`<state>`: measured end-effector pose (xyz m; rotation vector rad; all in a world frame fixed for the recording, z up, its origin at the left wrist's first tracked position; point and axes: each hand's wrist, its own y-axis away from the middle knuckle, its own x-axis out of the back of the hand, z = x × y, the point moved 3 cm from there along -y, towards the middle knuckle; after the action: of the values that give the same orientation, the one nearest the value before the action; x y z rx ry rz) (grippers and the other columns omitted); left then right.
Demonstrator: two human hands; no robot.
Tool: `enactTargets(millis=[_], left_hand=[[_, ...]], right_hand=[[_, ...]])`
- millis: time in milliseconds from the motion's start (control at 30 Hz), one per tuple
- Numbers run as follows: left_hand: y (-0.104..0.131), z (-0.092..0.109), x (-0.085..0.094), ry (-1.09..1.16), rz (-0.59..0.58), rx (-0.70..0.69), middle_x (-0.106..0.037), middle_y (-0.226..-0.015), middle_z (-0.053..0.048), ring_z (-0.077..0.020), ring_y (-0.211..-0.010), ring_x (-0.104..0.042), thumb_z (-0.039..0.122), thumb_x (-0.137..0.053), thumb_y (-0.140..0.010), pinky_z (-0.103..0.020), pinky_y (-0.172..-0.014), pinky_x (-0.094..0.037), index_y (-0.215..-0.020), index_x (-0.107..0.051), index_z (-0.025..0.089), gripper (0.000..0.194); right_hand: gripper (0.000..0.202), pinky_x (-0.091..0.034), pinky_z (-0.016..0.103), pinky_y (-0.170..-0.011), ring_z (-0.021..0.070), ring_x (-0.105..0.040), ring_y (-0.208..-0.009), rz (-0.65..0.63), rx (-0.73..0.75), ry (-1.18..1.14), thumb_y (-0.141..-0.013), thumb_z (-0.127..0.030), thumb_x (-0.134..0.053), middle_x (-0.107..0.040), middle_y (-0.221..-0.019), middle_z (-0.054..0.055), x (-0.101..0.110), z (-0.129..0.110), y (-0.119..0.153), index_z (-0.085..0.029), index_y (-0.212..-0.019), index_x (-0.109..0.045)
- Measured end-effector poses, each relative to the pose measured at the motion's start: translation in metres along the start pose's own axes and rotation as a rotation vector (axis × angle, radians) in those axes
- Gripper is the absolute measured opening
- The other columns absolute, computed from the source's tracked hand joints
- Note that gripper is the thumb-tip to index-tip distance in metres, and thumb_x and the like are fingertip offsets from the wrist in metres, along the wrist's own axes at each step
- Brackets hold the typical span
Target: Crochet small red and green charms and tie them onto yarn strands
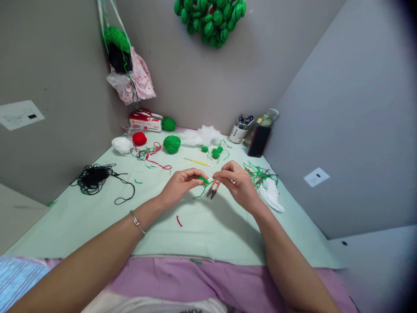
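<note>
My left hand [183, 184] pinches a small green crocheted piece [203, 179] with a green yarn tail hanging from it. Facing it, my right hand [237, 181] has its fingers closed round a thin pale needle or hook [210, 179], whose tip meets the green piece. Small thread snips [213, 190] with orange handles are just under the right fingertips, blades pointing down; whether the hand holds them or they lie on the table cannot be made out. Behind the hands lies a yellow-handled crochet hook [199, 162].
A pale green cloth [195, 239] covers the table. Black yarn [94, 177] lies left, green yarn balls [171, 144] and white stuffing [205, 135] at the back. Yarn scraps [260, 174], a phone [259, 140] and a pen cup [238, 131] are on the right.
</note>
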<state>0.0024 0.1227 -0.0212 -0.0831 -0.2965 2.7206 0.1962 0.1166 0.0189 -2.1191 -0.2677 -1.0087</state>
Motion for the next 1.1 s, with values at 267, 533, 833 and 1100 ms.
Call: enactTargets(millis=[267,533,833,1100], left_hand=[[0.001,0.000,0.000,0.014,-0.040,0.021,-0.067,-0.094,-0.004,-0.0155,-0.086,-0.058,0.027,-0.066,-0.083,-0.028,-0.083,-0.043,-0.094,-0.070,0.017,0.016],[0.000,-0.004,0.000,0.076,-0.106,0.048,-0.066,-0.093,-0.004,-0.0168,-0.088,-0.060,0.028,-0.066,-0.082,-0.030,-0.085,-0.044,-0.096,-0.068,0.017,0.017],[-0.001,-0.007,0.002,0.081,-0.051,0.021,-0.063,-0.089,-0.002,-0.0142,-0.082,-0.057,0.032,-0.068,-0.082,-0.027,-0.079,-0.042,-0.093,-0.065,0.017,0.019],[0.001,-0.013,-0.008,0.183,-0.003,0.137,-0.058,-0.079,0.002,-0.0116,-0.071,-0.061,0.025,-0.069,-0.076,-0.027,-0.073,-0.046,-0.087,-0.054,0.017,0.020]], right_hand=[[0.019,-0.043,0.031,-0.069,0.0178,-0.054,-0.082,-0.022,0.002,-0.036,-0.095,-0.023,-0.053,-0.055,-0.086,0.005,-0.002,-0.002,0.000,-0.025,-0.097,-0.072],[0.017,-0.044,0.030,-0.069,0.0164,-0.056,-0.079,-0.039,-0.034,-0.174,-0.094,-0.024,-0.056,-0.056,-0.084,0.004,-0.005,-0.003,-0.001,-0.026,-0.096,-0.073],[0.009,-0.049,0.029,-0.067,0.0169,-0.061,-0.076,0.058,-0.267,-0.311,-0.087,-0.029,-0.065,-0.064,-0.086,0.004,-0.023,0.002,0.002,-0.023,-0.093,-0.070],[0.015,-0.048,0.029,-0.068,0.0171,-0.063,-0.077,-0.050,-0.085,-0.157,-0.094,-0.025,-0.054,-0.068,-0.088,0.006,-0.034,-0.014,0.003,-0.024,-0.098,-0.069]])
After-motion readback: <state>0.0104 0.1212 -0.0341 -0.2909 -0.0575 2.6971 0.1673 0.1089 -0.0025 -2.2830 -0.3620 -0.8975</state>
